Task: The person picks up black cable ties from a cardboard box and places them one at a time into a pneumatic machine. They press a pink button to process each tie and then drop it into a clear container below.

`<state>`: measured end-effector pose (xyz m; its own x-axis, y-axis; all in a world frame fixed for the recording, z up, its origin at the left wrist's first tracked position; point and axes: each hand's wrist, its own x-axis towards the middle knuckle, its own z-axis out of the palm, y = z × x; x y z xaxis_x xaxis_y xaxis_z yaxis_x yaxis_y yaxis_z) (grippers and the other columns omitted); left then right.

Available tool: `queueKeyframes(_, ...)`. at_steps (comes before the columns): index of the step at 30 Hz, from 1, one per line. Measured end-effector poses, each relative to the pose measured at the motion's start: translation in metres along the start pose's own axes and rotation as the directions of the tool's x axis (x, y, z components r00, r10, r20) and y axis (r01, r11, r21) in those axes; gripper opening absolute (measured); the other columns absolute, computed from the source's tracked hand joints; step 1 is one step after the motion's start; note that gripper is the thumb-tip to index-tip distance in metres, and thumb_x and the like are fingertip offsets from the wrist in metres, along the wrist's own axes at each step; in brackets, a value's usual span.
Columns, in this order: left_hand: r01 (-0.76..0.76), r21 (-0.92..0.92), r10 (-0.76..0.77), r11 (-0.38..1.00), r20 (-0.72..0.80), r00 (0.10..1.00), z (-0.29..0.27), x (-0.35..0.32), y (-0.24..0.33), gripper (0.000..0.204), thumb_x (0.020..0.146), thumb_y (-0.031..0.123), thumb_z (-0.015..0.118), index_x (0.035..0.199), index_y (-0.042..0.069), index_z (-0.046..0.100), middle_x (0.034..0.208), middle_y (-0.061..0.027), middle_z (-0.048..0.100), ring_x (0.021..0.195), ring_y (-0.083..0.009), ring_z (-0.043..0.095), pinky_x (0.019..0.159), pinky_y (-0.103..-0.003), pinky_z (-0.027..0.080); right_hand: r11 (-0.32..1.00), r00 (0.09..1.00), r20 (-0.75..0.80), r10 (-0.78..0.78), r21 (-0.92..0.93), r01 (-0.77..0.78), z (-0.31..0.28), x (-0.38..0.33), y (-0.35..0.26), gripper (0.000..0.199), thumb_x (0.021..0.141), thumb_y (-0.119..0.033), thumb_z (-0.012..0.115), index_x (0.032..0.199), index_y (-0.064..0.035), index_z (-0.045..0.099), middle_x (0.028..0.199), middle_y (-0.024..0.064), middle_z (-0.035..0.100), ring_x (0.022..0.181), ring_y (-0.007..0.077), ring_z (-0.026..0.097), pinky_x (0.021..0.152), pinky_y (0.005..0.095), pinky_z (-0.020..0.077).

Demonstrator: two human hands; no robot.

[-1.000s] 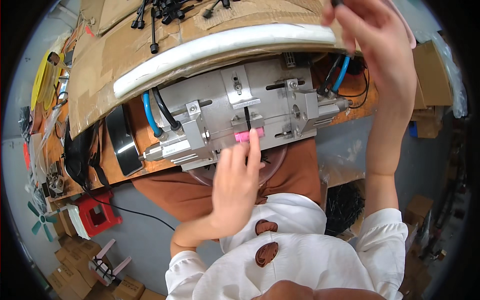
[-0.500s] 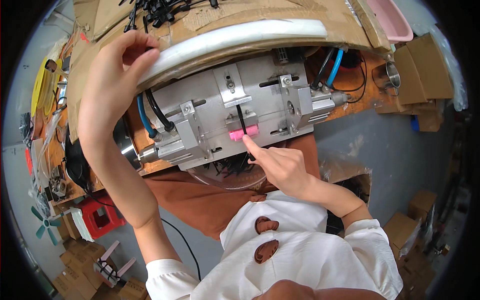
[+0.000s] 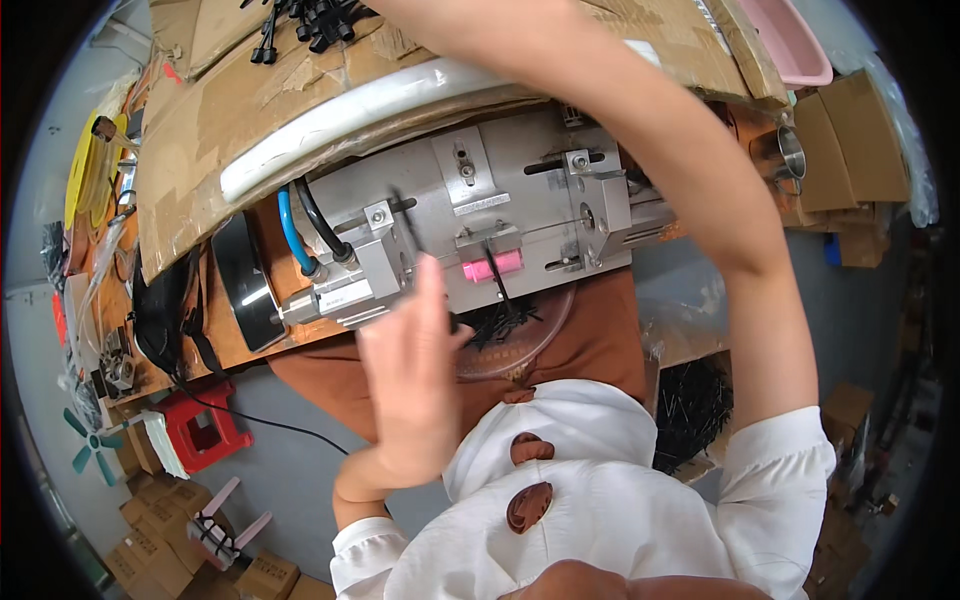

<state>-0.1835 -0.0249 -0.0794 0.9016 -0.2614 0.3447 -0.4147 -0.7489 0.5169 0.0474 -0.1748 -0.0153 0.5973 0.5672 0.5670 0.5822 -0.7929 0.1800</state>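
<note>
My left hand (image 3: 408, 375) is smeared by motion near the fixture's front left corner. A thin black stalk with a knobbed end (image 3: 461, 332) appears pinched in its fingers, its dark tail rising past the fingertip. My right forearm (image 3: 650, 105) crosses above the fixture's right side toward the top edge; the hand itself is beyond the picture. On the metal fixture (image 3: 400, 165), a pink cylindrical block (image 3: 492, 266) sits at the front centre. Another black stalk (image 3: 497, 278) lies across that block, with neither hand on it.
A clear bowl (image 3: 545, 345) with black pieces rests at my lap. Cardboard (image 3: 215, 190) with a white padded strip (image 3: 330, 125) lies behind the fixture, black parts (image 3: 320, 25) on top. Blue tubing (image 3: 290, 235) and a dark phone-like slab (image 3: 245, 285) are at left, a metal cup (image 3: 778, 155) right.
My left hand has come down from the cardboard to the fixture's front. My right hand has left the pink block and swung up and left, out of view. The black stalk stays on the block.
</note>
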Motion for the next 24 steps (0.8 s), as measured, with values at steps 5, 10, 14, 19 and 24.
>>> queueKeyframes(5, -0.154, 0.183, 0.141, 0.971, 0.079, 0.987, 0.046, -0.018, 0.011, 0.065, 0.071, -0.005, 0.062, 0.134, -0.008, 0.046, 0.098, -0.0114, 0.054, 0.084, -0.0238, 0.050, 0.074, -0.032, 0.044, 0.976, 0.971, -0.110, 0.211, 0.076, -0.204, -0.042, 0.010, 0.008, 0.012, 0.075, -0.007, 0.068, 0.071, 0.0042, 0.066, 0.071, 0.0223, 0.065, 0.070, 0.0309, 0.068, 0.067, 0.0386, 0.0550)
queueKeyframes(10, -0.139, 0.267, 0.104, 0.954, 0.143, 0.984, 0.056, -0.009, 0.011, 0.070, 0.070, -0.007, 0.058, 0.137, -0.009, 0.038, 0.096, -0.0107, 0.049, 0.085, -0.0237, 0.049, 0.075, -0.032, 0.046, 0.657, 0.886, 0.135, 0.444, 0.623, -0.424, -0.132, -0.039, -0.013, 0.018, 0.081, -0.012, 0.068, 0.076, 0.0048, 0.064, 0.071, 0.0209, 0.064, 0.063, 0.0305, 0.065, 0.060, 0.0389, 0.0521)
queueKeyframes(14, -0.106, 0.247, 0.065, 0.963, 0.168, 0.984, 0.055, -0.009, 0.013, 0.070, 0.071, -0.006, 0.058, 0.138, -0.009, 0.038, 0.097, -0.0113, 0.049, 0.087, -0.0249, 0.049, 0.077, -0.032, 0.046, 0.652, 0.863, 0.045, 0.503, 0.635, -0.413, -0.126, -0.114, -0.025, 0.025, 0.084, 0.001, 0.057, 0.109, 0.0045, 0.060, 0.086, 0.0115, 0.067, 0.072, 0.0158, 0.066, 0.052, 0.0226, 0.0466)
queueKeyframes(19, -0.090, 0.187, 0.062, 0.978, 0.152, 0.986, 0.041, -0.011, 0.014, 0.068, 0.074, -0.005, 0.059, 0.138, -0.008, 0.038, 0.107, -0.0145, 0.052, 0.093, -0.0279, 0.049, 0.080, -0.035, 0.045, 0.694, 0.927, 0.058, 0.371, 0.646, -0.318, -0.089, -0.198, -0.091, 0.051, 0.073, 0.012, 0.067, 0.123, 0.0084, 0.055, 0.080, 0.0130, 0.068, 0.072, 0.0175, 0.068, 0.062, 0.0269, 0.0549)
queueKeyframes(24, 0.013, 0.141, -0.023, 0.990, 0.065, 0.998, 0.019, -0.018, 0.014, 0.071, 0.073, -0.007, 0.068, 0.138, -0.005, 0.041, 0.111, -0.0147, 0.055, 0.095, -0.0285, 0.048, 0.081, -0.036, 0.043, 0.752, 0.946, 0.078, 0.316, 0.587, -0.299, -0.041, -0.233, -0.134, 0.057, 0.071, 0.000, 0.067, 0.126, 0.0061, 0.054, 0.082, 0.0088, 0.066, 0.052, 0.0140, 0.057, 0.047, 0.0270, 0.0455)
